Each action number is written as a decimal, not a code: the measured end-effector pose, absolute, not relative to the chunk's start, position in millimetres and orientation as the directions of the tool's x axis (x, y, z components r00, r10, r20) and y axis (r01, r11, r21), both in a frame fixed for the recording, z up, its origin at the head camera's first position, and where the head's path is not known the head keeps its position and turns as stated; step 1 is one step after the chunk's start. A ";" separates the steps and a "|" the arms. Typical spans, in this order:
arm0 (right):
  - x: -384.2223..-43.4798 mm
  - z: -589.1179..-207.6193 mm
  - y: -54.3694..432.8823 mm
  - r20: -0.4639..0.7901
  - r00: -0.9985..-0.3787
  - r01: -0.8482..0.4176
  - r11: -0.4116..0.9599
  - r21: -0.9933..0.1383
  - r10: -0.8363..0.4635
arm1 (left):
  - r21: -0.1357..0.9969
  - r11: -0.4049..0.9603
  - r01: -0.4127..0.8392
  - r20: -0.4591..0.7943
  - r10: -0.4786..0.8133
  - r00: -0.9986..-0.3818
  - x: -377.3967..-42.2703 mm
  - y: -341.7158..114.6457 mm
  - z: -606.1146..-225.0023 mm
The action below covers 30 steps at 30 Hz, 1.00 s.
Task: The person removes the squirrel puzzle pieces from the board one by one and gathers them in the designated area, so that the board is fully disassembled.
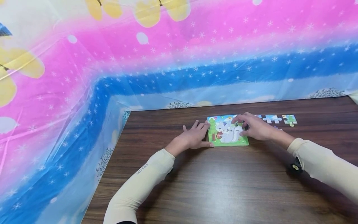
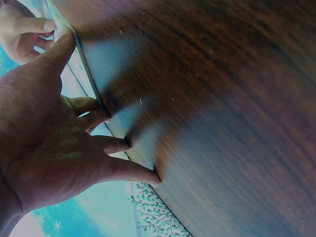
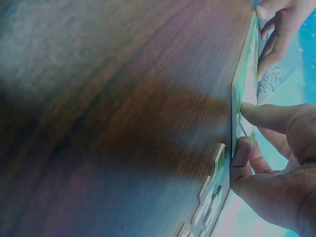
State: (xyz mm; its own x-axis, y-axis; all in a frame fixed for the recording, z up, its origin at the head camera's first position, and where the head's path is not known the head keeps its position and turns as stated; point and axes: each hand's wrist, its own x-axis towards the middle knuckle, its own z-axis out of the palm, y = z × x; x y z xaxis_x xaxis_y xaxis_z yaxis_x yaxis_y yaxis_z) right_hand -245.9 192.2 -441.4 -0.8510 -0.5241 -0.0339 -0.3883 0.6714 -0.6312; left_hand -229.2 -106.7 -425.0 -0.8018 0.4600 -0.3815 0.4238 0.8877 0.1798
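A jigsaw puzzle board [image 1: 227,138] with a white squirrel, a green tree and a green border lies flat near the table's far side. My left hand [image 1: 193,137] rests at its left edge, fingers spread on the wood and thumb at the lower left corner. Over the board's right part, my right hand [image 1: 258,127] has its thumb and fingers bent around a puzzle piece [image 3: 245,128], pinching it low at the picture's surface. The hand covers the board's upper right area in the head view, and most of the piece is hidden by the fingers.
Loose puzzle pieces lie to the right of the board, among them a blue-white piece [image 1: 272,119] and one with a green tree [image 1: 290,119]. Behind the brown wooden table [image 1: 218,180] hangs a pink and blue patterned cloth [image 1: 173,71], which also runs along the left side.
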 end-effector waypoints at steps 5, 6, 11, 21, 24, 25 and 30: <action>-246.1 -441.4 191.5 -0.027 -0.846 -0.404 0.673 -0.619 -0.532 | 0.189 0.884 0.427 -0.375 0.467 -0.801 -228.7 -107.3 -423.9; -246.2 -441.4 191.6 -0.027 -0.847 -0.404 0.676 -0.617 -0.531 | 0.193 0.883 0.428 -0.374 0.469 -0.800 -228.5 -107.3 -423.6; -246.7 -442.3 192.7 -0.027 -0.847 -0.411 0.687 -0.599 -0.530 | 0.190 0.884 0.428 -0.376 0.468 -0.800 -227.8 -106.5 -423.1; -251.0 -450.7 203.8 -0.013 -0.861 -0.380 0.660 -0.648 -0.508 | 0.177 0.889 0.421 -0.384 0.457 -0.803 -227.2 -106.0 -423.7; -251.4 -451.9 210.2 -0.011 -0.858 -0.371 0.634 -0.678 -0.513 | 0.179 0.890 0.419 -0.388 0.456 -0.801 -226.7 -106.2 -423.6; -251.1 -451.4 212.6 -0.012 -0.855 -0.365 0.620 -0.695 -0.518 | 0.181 0.890 0.418 -0.387 0.455 -0.802 -226.7 -106.3 -423.6; -247.8 -442.2 227.1 -0.081 -0.851 -0.262 0.553 -0.791 -0.519 | 0.198 0.888 0.415 -0.385 0.460 -0.800 -227.7 -107.5 -423.5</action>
